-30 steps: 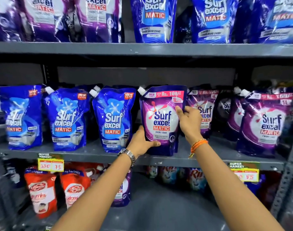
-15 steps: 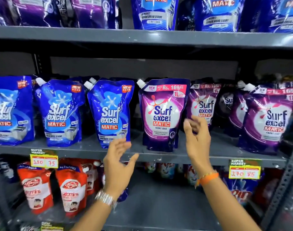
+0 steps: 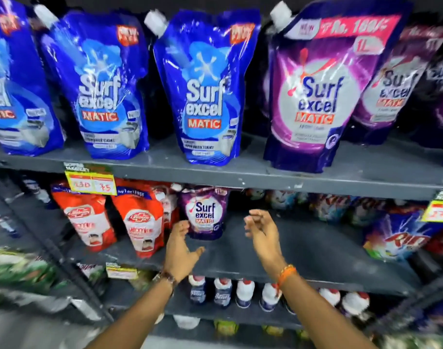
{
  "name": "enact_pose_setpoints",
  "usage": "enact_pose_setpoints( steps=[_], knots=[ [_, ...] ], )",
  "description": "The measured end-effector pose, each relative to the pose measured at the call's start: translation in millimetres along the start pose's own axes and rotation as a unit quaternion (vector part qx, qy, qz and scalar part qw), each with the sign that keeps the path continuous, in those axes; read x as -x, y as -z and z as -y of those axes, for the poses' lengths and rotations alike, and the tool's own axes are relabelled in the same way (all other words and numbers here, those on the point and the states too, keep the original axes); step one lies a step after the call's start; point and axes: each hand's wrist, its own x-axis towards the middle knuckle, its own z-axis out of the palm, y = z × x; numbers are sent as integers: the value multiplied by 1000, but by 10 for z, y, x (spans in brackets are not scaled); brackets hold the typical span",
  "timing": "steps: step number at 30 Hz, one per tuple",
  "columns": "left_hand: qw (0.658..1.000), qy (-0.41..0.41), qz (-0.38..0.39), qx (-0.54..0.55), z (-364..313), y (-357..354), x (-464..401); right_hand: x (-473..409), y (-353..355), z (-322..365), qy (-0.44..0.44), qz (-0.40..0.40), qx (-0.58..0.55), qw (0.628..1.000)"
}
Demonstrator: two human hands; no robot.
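Purple pouch [image 3: 206,212] stood upright on the lower shelf [image 3: 303,248], just right of the red packs [image 3: 142,220]. Left hand [image 3: 181,248] and right hand [image 3: 262,231] flanked it, fingers loosely spread and empty, probably set for a two-handed grab.

Single wide-angle head view, close to the shelves [image 3: 240,178], facing forward and down — left hand [image 3: 181,248] and right hand [image 3: 262,235] low-centre, small purple pouch [image 3: 204,215] just beyond the left hand.
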Motion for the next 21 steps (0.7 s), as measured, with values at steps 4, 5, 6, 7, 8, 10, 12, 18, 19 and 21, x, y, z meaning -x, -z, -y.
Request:
enact_pose_setpoints(
  steps=[4, 5, 6, 7, 8, 10, 12, 18, 19, 21],
  knots=[
    [998, 55, 42, -13, 349, -88, -400, -460, -355, -218, -30, 34, 22, 999],
    [997, 52, 51, -18, 409, -109, -486, -549, -427, -261, -33, 36, 23, 999],
    [997, 43, 58, -24, 451, -120, -572, -616, -485, -281, -31, 41, 21, 998],
    [997, 40, 63, -24, 503, -135, -660, -667, -538, -300, -26, 49, 18, 998],
    [997, 40, 63, -22, 551, -150, -744, -710, -584, -329, -21, 53, 20, 998],
    [997, 43, 60, -27, 582, -172, -873, -817, -671, -379, -9, 64, 35, 997],
    [996, 44, 71, -32, 613, -202, -950, -894, -711, -459, 2, 78, 59, 995],
    [995, 57, 56, -67, 589, -230, -847, -745, -684, -417, 13, 66, 27, 997],
    [995, 51, 55, -64, 578, -228, -767, -654, -650, -378, 15, 61, 23, 998],
    [996, 41, 52, -56, 550, -234, -551, -429, -548, -342, 18, 67, 30, 997]
  ],
)
